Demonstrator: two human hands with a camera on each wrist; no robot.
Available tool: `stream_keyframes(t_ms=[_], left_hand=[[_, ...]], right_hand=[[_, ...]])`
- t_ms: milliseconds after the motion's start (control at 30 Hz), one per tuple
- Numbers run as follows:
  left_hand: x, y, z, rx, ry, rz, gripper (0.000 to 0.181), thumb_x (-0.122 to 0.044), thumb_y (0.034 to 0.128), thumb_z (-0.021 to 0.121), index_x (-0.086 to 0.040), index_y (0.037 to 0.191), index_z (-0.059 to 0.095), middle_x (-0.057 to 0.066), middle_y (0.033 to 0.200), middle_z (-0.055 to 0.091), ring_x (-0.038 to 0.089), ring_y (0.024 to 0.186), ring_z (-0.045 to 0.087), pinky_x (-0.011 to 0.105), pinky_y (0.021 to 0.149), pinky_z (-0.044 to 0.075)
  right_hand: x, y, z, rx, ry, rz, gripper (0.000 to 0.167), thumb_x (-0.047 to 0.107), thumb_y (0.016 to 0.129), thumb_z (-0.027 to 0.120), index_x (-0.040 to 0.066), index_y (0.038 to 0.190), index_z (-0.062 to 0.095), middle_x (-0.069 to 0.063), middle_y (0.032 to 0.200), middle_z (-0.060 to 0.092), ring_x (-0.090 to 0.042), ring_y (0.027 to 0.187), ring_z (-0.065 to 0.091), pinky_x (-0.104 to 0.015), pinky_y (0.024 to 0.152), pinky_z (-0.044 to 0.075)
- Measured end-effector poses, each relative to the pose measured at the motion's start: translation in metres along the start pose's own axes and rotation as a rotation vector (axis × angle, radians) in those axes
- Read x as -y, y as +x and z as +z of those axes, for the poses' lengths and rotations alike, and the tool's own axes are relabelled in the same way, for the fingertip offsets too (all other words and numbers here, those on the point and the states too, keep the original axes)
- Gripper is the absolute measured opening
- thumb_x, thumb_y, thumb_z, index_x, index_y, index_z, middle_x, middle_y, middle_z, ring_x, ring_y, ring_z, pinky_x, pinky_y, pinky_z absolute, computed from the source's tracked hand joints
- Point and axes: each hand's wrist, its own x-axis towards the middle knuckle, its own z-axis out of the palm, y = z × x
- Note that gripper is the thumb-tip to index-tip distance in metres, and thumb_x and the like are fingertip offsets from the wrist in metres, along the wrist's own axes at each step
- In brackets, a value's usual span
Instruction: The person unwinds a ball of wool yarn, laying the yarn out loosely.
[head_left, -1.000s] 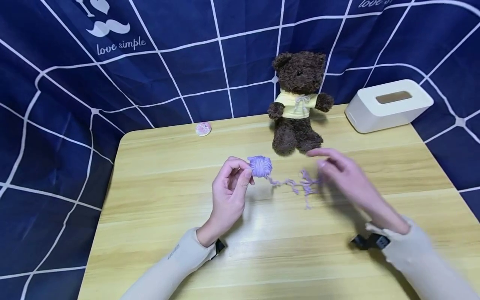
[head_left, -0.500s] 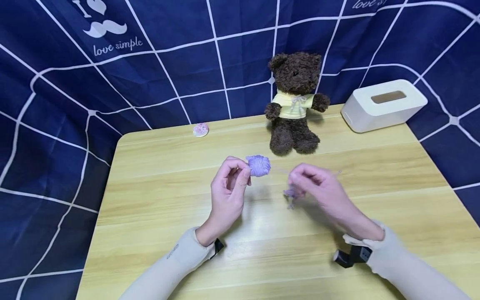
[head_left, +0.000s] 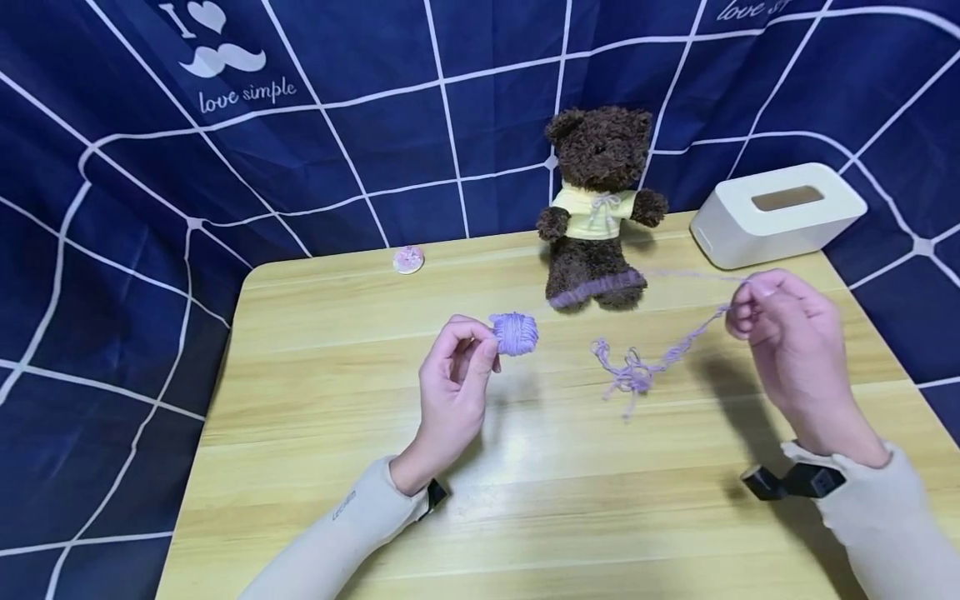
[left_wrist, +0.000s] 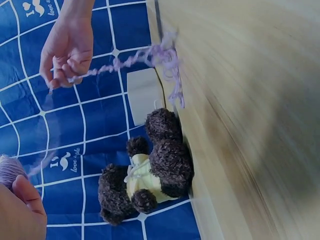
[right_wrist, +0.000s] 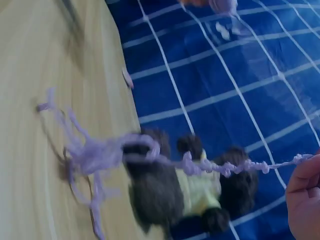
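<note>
One purple yarn ball (head_left: 515, 333) is being held up over the desk (head_left: 360, 350), pinched btwn thumb & fingers of the left hand (head_left: 453, 387). Step in hand is prob. winding: a blurred strand (head_left: 697, 273) is running from the ball to the right hand (head_left: 795, 350), whose fingertips are pinching it narrowly. Could be unwinding instead; can't tell direction. Next move is prob. calling for a steady ball, light tension on the strand & care w/ the loose end, b/c it's looking easy to snag.

Looks-wise, the ball is sitting compact & squarish, lavender, wraps lying close together. A kinked tail (head_left: 686, 344) is hanging slack below the right hand, ending in a messy tangle (head_left: 632, 371) of loops & loose ends, btwn both hands; can't tell if the tangle's touching the desk.

Farther out, a brown bear (head_left: 592, 208) in a yellow top is sitting upright nr the far edge, the strand crossing its legs in the head view. A white box (head_left: 727, 233) w/ a slot is standing to its right, a pink disc (head_left: 408, 259) is lying off left, & blue cloth (head_left: 397, 150) is hanging behind.
</note>
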Motion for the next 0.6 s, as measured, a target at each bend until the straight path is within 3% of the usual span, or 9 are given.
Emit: stream_keyframes(t_ms=[100, 333, 467, 533, 600], left_hand=[[-0.003, 0.003, -0.004, -0.006, 0.004, -0.009, 0.016, -0.003, 0.1115, 0.06, 0.013, 0.108, 0.057, 0.019, 0.097, 0.052, 0.027, 0.081, 0.055, 0.024, 0.074, 0.053], [-0.005, 0.003, -0.007, -0.016, 0.007, 0.004, 0.021, -0.006, 0.1124, 0.06, 0.014, 0.108, 0.057, 0.02, 0.097, 0.051, 0.026, 0.081, 0.055, 0.025, 0.075, 0.053], [-0.005, 0.003, -0.007, -0.016, 0.005, 0.01, 0.019, -0.004, 0.112, 0.06, 0.014, 0.108, 0.057, 0.02, 0.096, 0.052, 0.026, 0.081, 0.055, 0.025, 0.075, 0.053], [-0.006, 0.002, -0.007, -0.017, -0.001, 0.013, 0.018, -0.003, 0.1117, 0.06, 0.014, 0.108, 0.057, 0.02, 0.096, 0.052, 0.026, 0.08, 0.055, 0.025, 0.075, 0.054], [-0.006, 0.001, -0.007, -0.016, -0.004, 0.015, 0.017, -0.003, 0.1116, 0.06, 0.014, 0.108, 0.057, 0.019, 0.097, 0.052, 0.026, 0.08, 0.055, 0.025, 0.075, 0.054]], right_hand=[[0.008, 0.007, -0.015, -0.041, 0.093, -0.007, 0.028, -0.016, 0.109, 0.037, -0.021, 0.095, 0.06, -0.021, 0.082, 0.066, -0.024, 0.07, 0.059, -0.028, 0.056, 0.047], [0.016, 0.025, -0.058, -0.247, 0.081, 0.013, 0.024, -0.014, 0.109, 0.047, -0.019, 0.091, 0.062, -0.02, 0.078, 0.068, -0.022, 0.061, 0.063, -0.025, 0.047, 0.051], [0.016, 0.028, -0.081, -0.32, -0.151, 0.137, 0.022, -0.008, 0.108, 0.058, -0.01, 0.092, 0.073, -0.011, 0.081, 0.073, -0.015, 0.064, 0.064, -0.021, 0.05, 0.053], [0.015, 0.025, -0.089, -0.278, -0.381, 0.253, 0.023, -0.002, 0.109, 0.06, -0.001, 0.095, 0.079, -0.002, 0.085, 0.075, -0.01, 0.07, 0.064, -0.018, 0.055, 0.053], [0.012, 0.02, -0.092, -0.186, -0.65, 0.352, 0.023, 0.008, 0.111, 0.061, 0.011, 0.102, 0.082, 0.01, 0.091, 0.074, -0.005, 0.079, 0.062, -0.016, 0.062, 0.053]])
